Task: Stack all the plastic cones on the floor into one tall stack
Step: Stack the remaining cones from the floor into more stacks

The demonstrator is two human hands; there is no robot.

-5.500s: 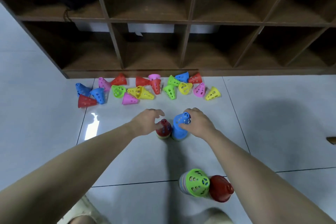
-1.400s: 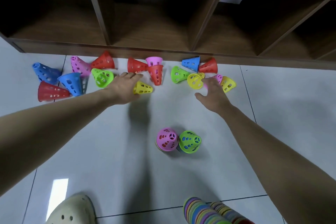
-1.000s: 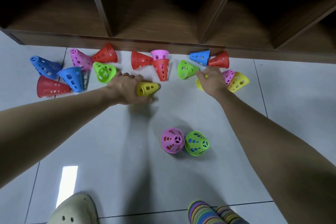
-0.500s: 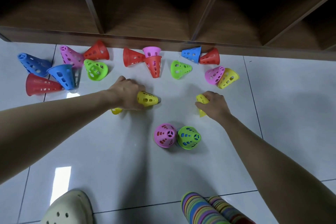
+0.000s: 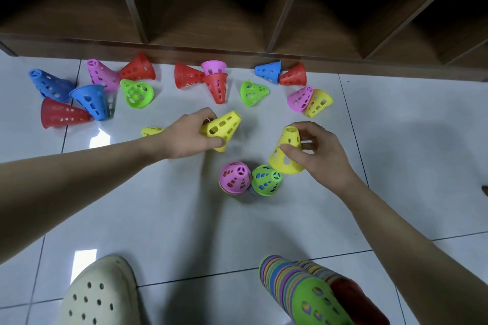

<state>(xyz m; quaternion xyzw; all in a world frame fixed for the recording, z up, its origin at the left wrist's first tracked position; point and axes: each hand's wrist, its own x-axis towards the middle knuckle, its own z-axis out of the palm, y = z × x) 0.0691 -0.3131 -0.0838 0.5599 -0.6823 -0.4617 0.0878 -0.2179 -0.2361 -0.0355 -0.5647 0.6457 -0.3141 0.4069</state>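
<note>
My left hand (image 5: 188,137) grips a yellow cone (image 5: 223,126) lying sideways above the floor. My right hand (image 5: 317,152) holds a second yellow cone (image 5: 286,152), tip up and tilted. Just below them two short stacks stand side by side, one topped by a pink cone (image 5: 234,177), the other by a green cone (image 5: 266,180). Another yellow cone (image 5: 151,131) lies behind my left wrist. Several loose cones lie scattered along the shelf's base, among them a red cone (image 5: 62,115) at the left and a pink and yellow pair (image 5: 310,100) at the right.
A dark wooden shelf unit (image 5: 237,21) with open compartments runs across the back. Two long multicoloured cone stacks (image 5: 306,290) lie at the bottom right. A cream clog (image 5: 97,295) is at the bottom left. White floor tiles (image 5: 171,219) surround the short stacks.
Both hands reached to the scattered cones, each took a yellow one, and have drawn back towards the two short stacks. The cones are now lifted off the floor.
</note>
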